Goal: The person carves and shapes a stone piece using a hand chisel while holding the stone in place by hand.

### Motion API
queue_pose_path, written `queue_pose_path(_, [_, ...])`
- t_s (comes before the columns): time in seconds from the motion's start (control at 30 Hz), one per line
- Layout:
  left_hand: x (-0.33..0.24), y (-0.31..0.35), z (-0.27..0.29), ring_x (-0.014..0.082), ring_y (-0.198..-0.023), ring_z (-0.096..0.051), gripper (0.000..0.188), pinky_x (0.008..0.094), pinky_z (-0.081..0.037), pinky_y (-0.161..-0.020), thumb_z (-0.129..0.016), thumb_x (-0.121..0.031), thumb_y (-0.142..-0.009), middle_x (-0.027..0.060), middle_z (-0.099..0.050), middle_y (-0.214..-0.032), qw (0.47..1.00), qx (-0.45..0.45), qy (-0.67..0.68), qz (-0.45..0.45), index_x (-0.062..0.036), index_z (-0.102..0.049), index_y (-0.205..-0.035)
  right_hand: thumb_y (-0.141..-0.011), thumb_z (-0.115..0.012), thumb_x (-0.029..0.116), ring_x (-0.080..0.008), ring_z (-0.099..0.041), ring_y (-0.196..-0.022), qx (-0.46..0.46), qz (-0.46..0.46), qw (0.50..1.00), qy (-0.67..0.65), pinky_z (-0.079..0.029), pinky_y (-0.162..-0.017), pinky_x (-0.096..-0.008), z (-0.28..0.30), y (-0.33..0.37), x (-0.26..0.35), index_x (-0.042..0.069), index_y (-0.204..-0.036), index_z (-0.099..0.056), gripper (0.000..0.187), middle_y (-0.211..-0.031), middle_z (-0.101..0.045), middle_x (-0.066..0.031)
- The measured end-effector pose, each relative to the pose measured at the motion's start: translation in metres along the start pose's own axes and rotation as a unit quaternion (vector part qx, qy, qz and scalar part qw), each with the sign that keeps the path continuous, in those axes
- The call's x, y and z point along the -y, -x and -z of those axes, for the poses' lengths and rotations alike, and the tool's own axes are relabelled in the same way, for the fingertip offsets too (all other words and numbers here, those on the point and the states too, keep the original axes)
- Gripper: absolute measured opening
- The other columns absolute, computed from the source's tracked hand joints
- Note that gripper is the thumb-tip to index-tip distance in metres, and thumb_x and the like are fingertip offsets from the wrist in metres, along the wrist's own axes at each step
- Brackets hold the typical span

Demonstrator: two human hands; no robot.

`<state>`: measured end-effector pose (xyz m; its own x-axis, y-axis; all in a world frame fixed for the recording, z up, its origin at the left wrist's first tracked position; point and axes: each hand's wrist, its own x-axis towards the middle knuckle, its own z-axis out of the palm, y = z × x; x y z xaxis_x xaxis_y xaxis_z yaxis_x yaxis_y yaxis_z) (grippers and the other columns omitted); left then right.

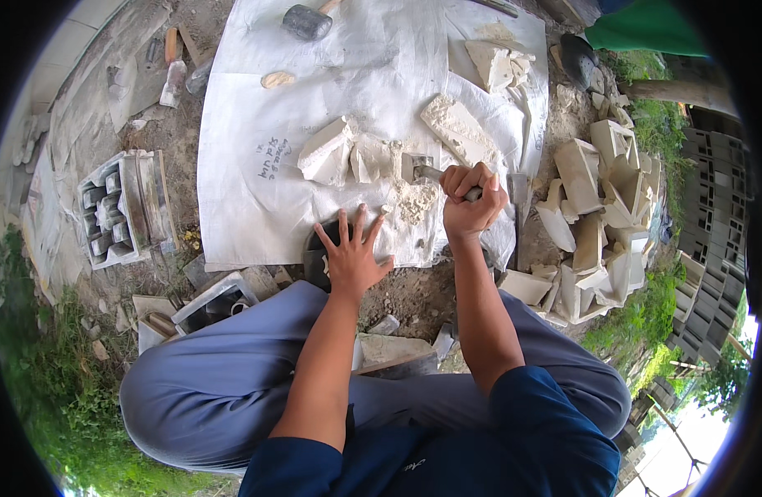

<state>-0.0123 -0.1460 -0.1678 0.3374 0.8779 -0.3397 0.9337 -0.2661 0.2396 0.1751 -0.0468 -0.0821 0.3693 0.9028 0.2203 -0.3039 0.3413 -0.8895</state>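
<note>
My right hand (474, 203) is closed around the handle of a scraper (417, 167) with a flat metal blade. Its blade rests among pale crumbs (416, 205) on a white woven sheet (248, 207). Fingers spread, my left hand (354, 258) is held over the sheet's near edge, beside a dark rounded thing (316, 248) that it partly covers. Just beyond the left fingers lie two broken cream-coloured chunks (325, 151). A longer cream slab (460, 131) lies past the blade, and further off are more broken pieces (499, 65).
A black-headed mallet (306, 23) lies at the sheet's far end. Left of the sheet are a grey mould with hollows (114, 211) and an orange-handled tool (173, 79). Pale angular blocks (592, 224) are heaped at the right. A bar (520, 211) lies beside my right hand.
</note>
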Motion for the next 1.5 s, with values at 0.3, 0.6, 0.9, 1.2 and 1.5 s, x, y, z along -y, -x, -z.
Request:
queue_pose_path(0.3, [0.000, -0.005, -0.005, 0.0399, -0.153, -0.017, 0.086, 0.0808, -0.002, -0.112, -0.063, -0.065, -0.080, 0.0062, -0.028, -0.165, 1.000, -0.007, -0.003, -0.005, -0.0348, -0.036, -0.156, -0.103, -0.041, 0.037, -0.0139, -0.030, -0.045, -0.018, -0.013, 1.000, 0.009, -0.026, -0.047, -0.0315, -0.002, -0.001, -0.008, 0.004, -0.060, -0.037, 0.054, -0.049, -0.033, -0.0046])
queue_pose_path(0.6, [0.003, -0.002, -0.002, 0.0403, -0.153, -0.017, 0.085, 0.0807, -0.002, -0.112, -0.064, -0.064, -0.081, 0.0062, -0.029, -0.164, 1.000, -0.001, -0.005, 0.000, -0.0353, -0.037, -0.156, -0.102, -0.040, 0.037, -0.0141, -0.031, -0.044, 0.001, -0.023, 0.999, 0.042, -0.028, -0.046, -0.0325, -0.004, -0.003, -0.022, 0.004, -0.060, -0.035, 0.054, -0.049, -0.035, -0.0055])
queue_pose_path(0.9, [0.001, 0.001, -0.001, 0.0397, -0.151, -0.023, 0.085, 0.0816, -0.006, -0.111, -0.066, -0.064, -0.079, 0.0062, -0.029, -0.164, 1.000, 0.001, -0.008, 0.000, -0.0349, -0.039, -0.155, -0.100, -0.042, 0.040, -0.0141, -0.030, -0.044, -0.042, -0.001, 0.999, -0.013, -0.024, -0.045, -0.0319, 0.009, 0.009, -0.008, 0.004, -0.060, -0.036, 0.054, -0.047, -0.032, -0.0041])
queue_pose_path(1.2, [-0.002, 0.002, -0.003, 0.0392, -0.153, -0.019, 0.086, 0.0812, -0.003, -0.112, -0.062, -0.067, -0.081, 0.0052, -0.023, -0.167, 1.000, 0.017, -0.011, -0.006, -0.0357, -0.036, -0.156, -0.100, -0.043, 0.041, -0.0142, -0.029, -0.043, -0.038, 0.025, 0.996, 0.080, -0.028, -0.046, -0.0324, 0.001, 0.013, -0.012, 0.004, -0.059, -0.036, 0.056, -0.047, -0.034, -0.0058])
queue_pose_path(1.5, [0.000, -0.004, -0.001, 0.0394, -0.153, -0.018, 0.085, 0.0802, -0.003, -0.112, -0.060, -0.067, -0.082, 0.0047, -0.023, -0.167, 1.000, 0.017, -0.023, 0.001, -0.0363, -0.034, -0.157, -0.101, -0.043, 0.040, -0.0137, -0.031, -0.042, -0.032, -0.039, 0.997, 0.051, -0.028, -0.045, -0.0322, -0.003, 0.009, -0.021, 0.005, -0.059, -0.039, 0.055, -0.046, -0.033, -0.0033])
